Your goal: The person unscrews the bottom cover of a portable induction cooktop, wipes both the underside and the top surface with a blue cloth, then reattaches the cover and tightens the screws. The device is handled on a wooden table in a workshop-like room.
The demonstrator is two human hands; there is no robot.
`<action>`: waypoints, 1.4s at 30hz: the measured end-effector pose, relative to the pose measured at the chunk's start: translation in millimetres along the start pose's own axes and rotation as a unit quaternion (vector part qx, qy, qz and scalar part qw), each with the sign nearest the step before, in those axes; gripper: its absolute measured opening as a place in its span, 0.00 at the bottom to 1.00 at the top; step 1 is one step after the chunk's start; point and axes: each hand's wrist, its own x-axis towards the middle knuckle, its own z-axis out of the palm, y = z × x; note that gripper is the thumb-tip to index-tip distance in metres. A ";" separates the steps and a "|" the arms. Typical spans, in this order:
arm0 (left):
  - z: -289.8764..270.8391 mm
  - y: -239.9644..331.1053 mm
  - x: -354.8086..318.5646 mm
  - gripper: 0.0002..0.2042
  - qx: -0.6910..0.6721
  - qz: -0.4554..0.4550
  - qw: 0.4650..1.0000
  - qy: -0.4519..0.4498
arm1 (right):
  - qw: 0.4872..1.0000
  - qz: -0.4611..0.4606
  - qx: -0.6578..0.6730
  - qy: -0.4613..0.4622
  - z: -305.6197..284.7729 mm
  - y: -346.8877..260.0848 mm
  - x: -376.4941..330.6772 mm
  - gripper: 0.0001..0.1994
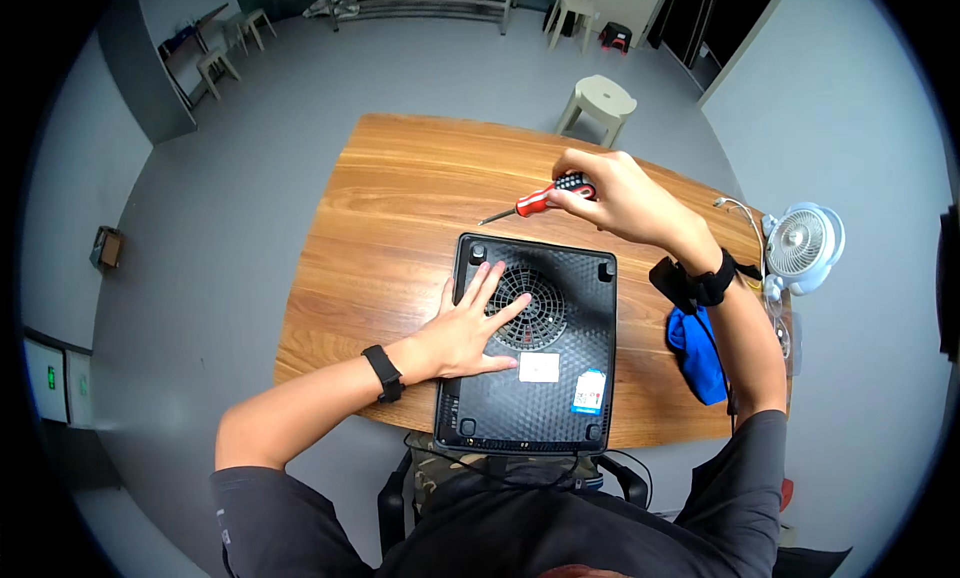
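A black induction cooker (530, 408) lies bottom side up near the table's front edge, showing its round fan grille (545, 308), small corner feet and two stuck-on labels. My left hand (465, 333) rests flat on its left half, fingers spread, some of them reaching over the grille. Above the cooker's far edge, my right hand (620, 198) is closed round the handle of a red, white and black screwdriver (535, 202). The screwdriver's shaft points left and slightly down, with its tip apart from the cooker.
To the right on the wooden table (350, 248) lie a blue cloth item (698, 353) and a small white-and-blue fan (800, 240) with a cable. A black cord (480, 470) hangs by my lap. Beyond the table stands a pale plastic stool (603, 98).
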 end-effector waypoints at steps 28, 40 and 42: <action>3.5 -4.4 5.6 0.47 -0.036 0.013 0.999 -0.011 | 0.979 -0.072 -0.045 -0.184 26.7 -22.5 93.0 0.14; 6.6 -6.4 5.8 0.47 -0.046 0.010 0.999 -0.009 | 0.971 -0.076 -0.102 -0.201 41.9 -27.7 100.3 0.16; 7.0 -6.7 6.5 0.47 -0.046 0.010 0.999 -0.010 | 0.971 -0.078 -0.114 -0.194 45.1 -32.1 101.9 0.17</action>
